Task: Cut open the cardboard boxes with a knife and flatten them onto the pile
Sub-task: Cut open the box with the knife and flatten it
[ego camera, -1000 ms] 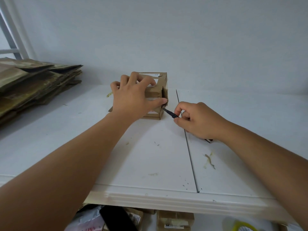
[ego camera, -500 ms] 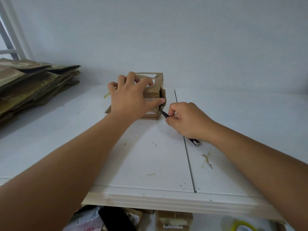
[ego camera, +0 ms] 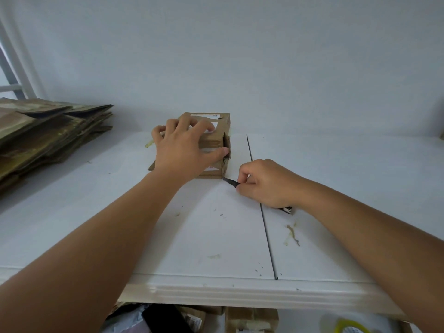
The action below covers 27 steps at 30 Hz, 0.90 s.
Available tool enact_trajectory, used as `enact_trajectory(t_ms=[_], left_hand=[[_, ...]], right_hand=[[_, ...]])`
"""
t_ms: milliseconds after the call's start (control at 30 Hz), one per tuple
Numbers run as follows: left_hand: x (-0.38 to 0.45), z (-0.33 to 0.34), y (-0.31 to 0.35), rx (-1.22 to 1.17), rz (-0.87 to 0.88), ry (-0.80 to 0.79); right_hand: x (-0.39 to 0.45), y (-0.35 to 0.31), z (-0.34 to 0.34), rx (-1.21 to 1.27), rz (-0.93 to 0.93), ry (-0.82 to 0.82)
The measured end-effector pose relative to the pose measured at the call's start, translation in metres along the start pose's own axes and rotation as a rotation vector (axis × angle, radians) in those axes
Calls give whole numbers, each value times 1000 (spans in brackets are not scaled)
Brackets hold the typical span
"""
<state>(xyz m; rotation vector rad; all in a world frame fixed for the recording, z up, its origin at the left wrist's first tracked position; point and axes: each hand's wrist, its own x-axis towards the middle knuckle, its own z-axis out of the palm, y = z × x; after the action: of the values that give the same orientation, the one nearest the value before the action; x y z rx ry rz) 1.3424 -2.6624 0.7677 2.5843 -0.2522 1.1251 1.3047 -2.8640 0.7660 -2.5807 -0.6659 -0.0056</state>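
Since a second ago the right hand [ego camera: 266,182] has drawn back toward the person, so the knife [ego camera: 230,181] tip now sits just off the cardboard box's [ego camera: 217,140] near right corner instead of inside its side slit. From the head view, right fingers are curled tight around the knife handle, whose butt pokes out behind the wrist. On top of the box the left hand [ego camera: 183,150] presses with fingers spread, thumb along the right edge. Well left of the box, a pile of flattened cardboard [ego camera: 48,133] lies on the white bench [ego camera: 216,236].
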Motion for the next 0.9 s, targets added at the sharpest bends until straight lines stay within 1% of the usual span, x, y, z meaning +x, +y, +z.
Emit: enact_trajectory(t_ms=[67,100,167,267,333,433,500,600,733,800,900], left_hand=[[1,-3,-6,-32,11,-15],[1,-6,-10,-57,11,-47],[2,-13,-20,-158,25,-148],[3,-22,-28,-375,78,-304],[2,-24,-24,-497,31,-348],[3,-25,-21,-675,-89,-368],[4,-24,-21,-745,-103,-375],[4,-19,-19,-730,-53,-348],[4,-14,-18,-604,80,-274],[4,-15,-21,-553,145,-266],[7,-14,-24,-458,220,-252]], right_hand=[[-2,6,-5,40,-15,5],[-2,9,-7,56,-23,19],[-3,15,-13,71,-42,58],[-3,24,-19,75,-92,108],[-2,28,-19,63,-127,137],[-2,28,-16,43,-186,174],[-2,23,-14,-10,-236,180],[-3,16,-10,-146,-304,210],[2,11,-4,-334,-341,301],[4,9,-3,-418,-366,350],[3,9,-6,-496,-355,396]])
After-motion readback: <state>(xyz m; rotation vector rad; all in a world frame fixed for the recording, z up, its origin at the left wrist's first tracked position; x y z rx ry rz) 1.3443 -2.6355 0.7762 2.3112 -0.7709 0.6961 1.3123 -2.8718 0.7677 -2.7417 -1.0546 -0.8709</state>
